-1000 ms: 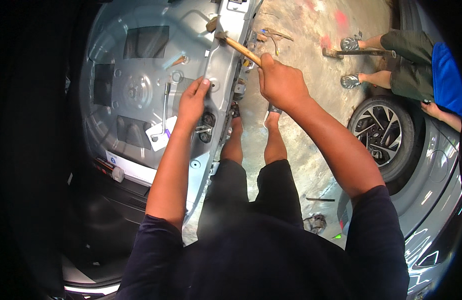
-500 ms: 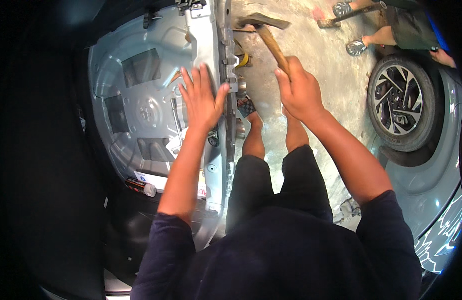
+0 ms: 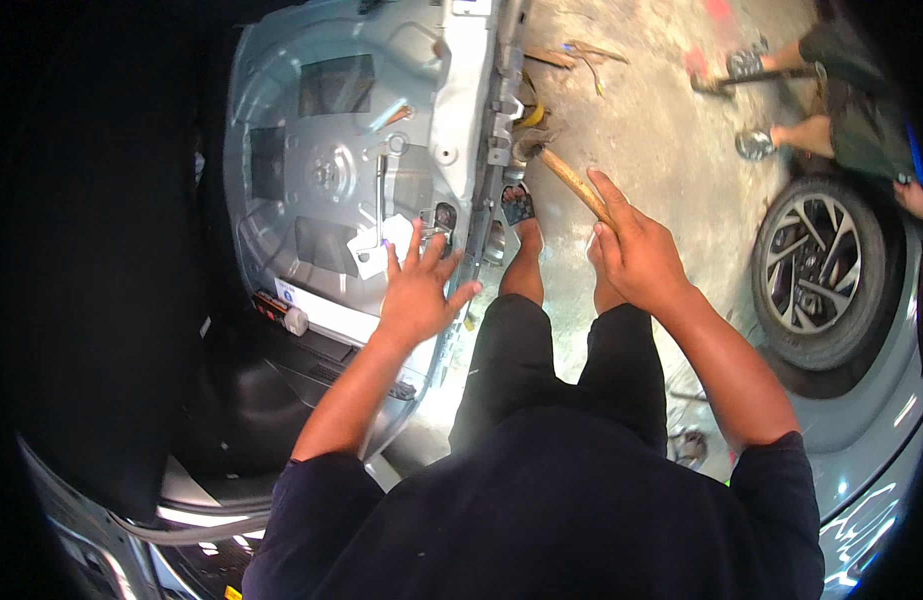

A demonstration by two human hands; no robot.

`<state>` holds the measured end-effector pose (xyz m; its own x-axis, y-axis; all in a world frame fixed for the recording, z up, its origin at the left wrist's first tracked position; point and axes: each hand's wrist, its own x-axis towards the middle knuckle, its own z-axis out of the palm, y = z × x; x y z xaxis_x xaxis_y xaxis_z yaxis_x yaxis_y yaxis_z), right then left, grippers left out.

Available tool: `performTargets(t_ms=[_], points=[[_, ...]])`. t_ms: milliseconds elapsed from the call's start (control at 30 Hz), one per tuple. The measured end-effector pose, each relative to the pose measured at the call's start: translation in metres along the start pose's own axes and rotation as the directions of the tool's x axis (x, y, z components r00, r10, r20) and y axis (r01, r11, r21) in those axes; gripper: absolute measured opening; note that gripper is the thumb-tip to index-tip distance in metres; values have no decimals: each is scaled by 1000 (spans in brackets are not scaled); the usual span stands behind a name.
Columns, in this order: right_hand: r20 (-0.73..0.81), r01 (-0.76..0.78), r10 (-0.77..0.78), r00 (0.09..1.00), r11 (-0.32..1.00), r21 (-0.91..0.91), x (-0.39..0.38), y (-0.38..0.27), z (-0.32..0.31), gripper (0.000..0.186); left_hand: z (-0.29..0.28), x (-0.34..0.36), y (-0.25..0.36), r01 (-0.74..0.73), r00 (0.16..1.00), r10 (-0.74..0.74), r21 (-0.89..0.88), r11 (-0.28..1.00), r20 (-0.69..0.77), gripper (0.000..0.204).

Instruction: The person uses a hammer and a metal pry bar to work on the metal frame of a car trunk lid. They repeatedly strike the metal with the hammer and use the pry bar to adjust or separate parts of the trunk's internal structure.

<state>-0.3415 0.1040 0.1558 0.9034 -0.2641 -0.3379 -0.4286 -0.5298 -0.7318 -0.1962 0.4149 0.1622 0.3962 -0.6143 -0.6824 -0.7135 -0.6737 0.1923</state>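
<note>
In the middle of the frame, a little to the right, we see the right hand [image 3: 640, 252] folded around the wooden handle of a hammer [image 3: 580, 188], with one finger stretched beside the handle. The hammer lies slantwise, its head toward the upper left, just beside the outer edge of the sill [image 3: 464, 112] in the picture; whether the two touch, we cannot tell.

The left hand [image 3: 422, 293] is left of the middle, wide open, palm down, fingers and thumb spread, and it has hold of nothing. It is over the lower part of the sill, but we cannot say if it rests there.

Near its fingertips we find a white sheet [image 3: 372, 258], and a long metal bar [image 3: 381, 190] reaches from this sheet toward the top. Both are on the grey trunk floor [image 3: 282, 215], which fills the upper left of the frame. Lower there, we notice a white strip [image 3: 344, 322] and, at its left end, a dark can [image 3: 272, 307] with a white cap.

At the right side stands a car wheel [image 3: 815, 262], and in the upper right we see another person's bare leg [image 3: 800, 140] near a long-handled mallet [image 3: 772, 76].
</note>
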Motion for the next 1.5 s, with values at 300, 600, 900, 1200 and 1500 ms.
performTargets(t_ms=[300, 600, 900, 1200, 1500], points=[[210, 477, -444, 871, 868, -141, 34, -32, 35, 49, 112, -74, 71, 319, 934, -354, -331, 888, -51, 75], [377, 483, -389, 840, 853, -196, 5, 14, 6, 30, 151, -117, 120, 486, 857, -514, -368, 793, 23, 69], [516, -233, 211, 830, 972, -21, -58, 106, -49, 21, 164, -108, 182, 486, 857, -503, -507, 712, 115, 61], [671, -790, 498, 549, 48, 611, -60, 125, -29, 25, 117, -88, 164, 399, 883, -468, -507, 764, -10, 58], [698, -510, 352, 624, -493, 705, -31, 87, 72, 31, 84, -88, 110, 297, 932, -357, -418, 859, -70, 55]])
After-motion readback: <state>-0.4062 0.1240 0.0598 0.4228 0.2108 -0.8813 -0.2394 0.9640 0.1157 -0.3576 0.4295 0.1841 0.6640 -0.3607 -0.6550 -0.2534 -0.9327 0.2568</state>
